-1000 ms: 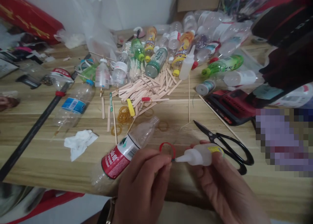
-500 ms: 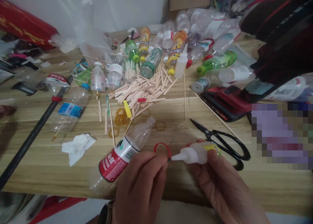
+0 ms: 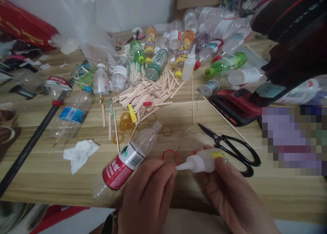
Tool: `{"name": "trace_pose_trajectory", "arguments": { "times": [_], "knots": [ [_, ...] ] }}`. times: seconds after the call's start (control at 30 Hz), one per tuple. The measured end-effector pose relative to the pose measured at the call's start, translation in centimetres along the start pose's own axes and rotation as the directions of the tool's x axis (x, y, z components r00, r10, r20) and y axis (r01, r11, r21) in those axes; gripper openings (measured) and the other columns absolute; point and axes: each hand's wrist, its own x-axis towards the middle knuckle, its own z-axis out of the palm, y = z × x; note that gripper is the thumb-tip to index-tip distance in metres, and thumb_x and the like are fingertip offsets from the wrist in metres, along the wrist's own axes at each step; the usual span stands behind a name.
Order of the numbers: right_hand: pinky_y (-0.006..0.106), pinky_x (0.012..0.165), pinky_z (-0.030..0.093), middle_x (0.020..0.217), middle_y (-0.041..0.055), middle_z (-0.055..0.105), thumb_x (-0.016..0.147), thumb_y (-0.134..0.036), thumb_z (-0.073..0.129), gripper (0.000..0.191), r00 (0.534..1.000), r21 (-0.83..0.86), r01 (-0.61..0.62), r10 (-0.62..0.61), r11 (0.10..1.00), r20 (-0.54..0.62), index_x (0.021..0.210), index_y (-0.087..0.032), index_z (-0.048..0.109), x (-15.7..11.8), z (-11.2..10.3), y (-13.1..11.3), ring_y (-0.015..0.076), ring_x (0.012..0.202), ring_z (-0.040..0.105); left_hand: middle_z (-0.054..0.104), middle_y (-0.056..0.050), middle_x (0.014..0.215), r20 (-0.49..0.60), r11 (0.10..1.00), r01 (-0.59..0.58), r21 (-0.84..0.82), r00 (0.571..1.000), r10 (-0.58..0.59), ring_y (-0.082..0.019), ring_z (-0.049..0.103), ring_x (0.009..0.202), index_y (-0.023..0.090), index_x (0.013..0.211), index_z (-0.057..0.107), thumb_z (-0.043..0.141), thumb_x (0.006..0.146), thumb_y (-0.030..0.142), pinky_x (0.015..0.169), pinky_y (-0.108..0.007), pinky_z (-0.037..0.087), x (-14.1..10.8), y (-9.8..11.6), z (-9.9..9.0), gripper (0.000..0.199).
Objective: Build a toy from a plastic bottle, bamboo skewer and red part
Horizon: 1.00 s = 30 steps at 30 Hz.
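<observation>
Holding a white squeeze bottle in the right hand, nozzle toward the left hand, there pinching a red loop. Nearby on the wooden tabletop: red-labelled plastic bottle, black scissors, rubber bands, heaped sticks.

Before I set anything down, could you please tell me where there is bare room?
Bare wooden tabletop shows front left, between the long black rod, crumpled white tissue and clear red-labelled plastic bottle, and front right, past the right hand and the black-handled scissors. The back is crowded with plastic bottles; pale flat wooden sticks heap mid-table.
</observation>
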Motion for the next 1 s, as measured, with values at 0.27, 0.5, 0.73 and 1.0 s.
{"name": "trace_pose_trajectory", "arguments": {
  "times": [0.27, 0.5, 0.73, 1.0],
  "knots": [
    [0.013, 0.064, 0.063, 0.080, -0.0024, 0.082, 0.048, -0.046, 0.098, 0.041, 0.973, 0.166, -0.202, 0.217, 0.965, -0.077, 0.077, -0.024, 0.080, 0.4, 0.2, -0.7, 0.0153, 0.075, 0.079, 0.073, -0.003, 0.094, 0.022, 0.995, 0.053, -0.079, 0.998, -0.052, -0.012, 0.072, 0.086, 0.021, 0.111, 0.062, 0.055, 0.093, 0.006, 0.082, -0.017, 0.058, 0.2, -0.2, 0.1, 0.024],
    [0.018, 0.059, 0.063, 0.073, -0.0016, 0.078, 0.056, -0.056, 0.093, 0.042, 0.974, 0.172, -0.211, 0.221, 0.962, -0.042, 0.080, -0.025, 0.079, 0.4, 0.2, -0.4, 0.0135, 0.062, 0.073, 0.072, -0.001, 0.090, 0.013, 0.959, 0.164, -0.230, 0.986, -0.166, -0.013, 0.071, 0.081, 0.024, 0.102, 0.065, 0.060, 0.089, 0.005, 0.076, -0.019, 0.060, 0.5, 0.0, 0.3, 0.023],
    [0.027, 0.074, 0.063, 0.101, 0.0108, 0.079, 0.069, -0.047, 0.089, 0.042, 0.983, 0.018, -0.164, 0.162, 0.986, 0.081, 0.100, -0.021, 0.078, -0.5, -2.5, -0.5, 0.0212, 0.083, 0.075, 0.073, -0.001, 0.087, 0.135, 0.792, 0.378, -0.479, 0.924, -0.359, -0.013, 0.071, 0.069, 0.023, 0.091, 0.071, 0.060, 0.090, 0.011, 0.061, -0.021, 0.062, 0.7, -0.3, 1.1, 0.016],
    [0.025, 0.074, 0.055, 0.098, 0.0038, 0.078, 0.070, -0.038, 0.089, 0.043, 0.994, -0.362, 0.086, -0.055, 0.928, 0.095, 0.109, -0.029, 0.073, -0.7, -1.2, -0.2, 0.0186, 0.084, 0.068, 0.072, -0.001, 0.086, 0.154, 0.768, 0.396, -0.504, 0.916, -0.371, -0.013, 0.071, 0.069, 0.023, 0.090, 0.072, 0.062, 0.089, 0.011, 0.060, -0.021, 0.061, 0.7, -0.6, 1.4, 0.015]
  ]
}}
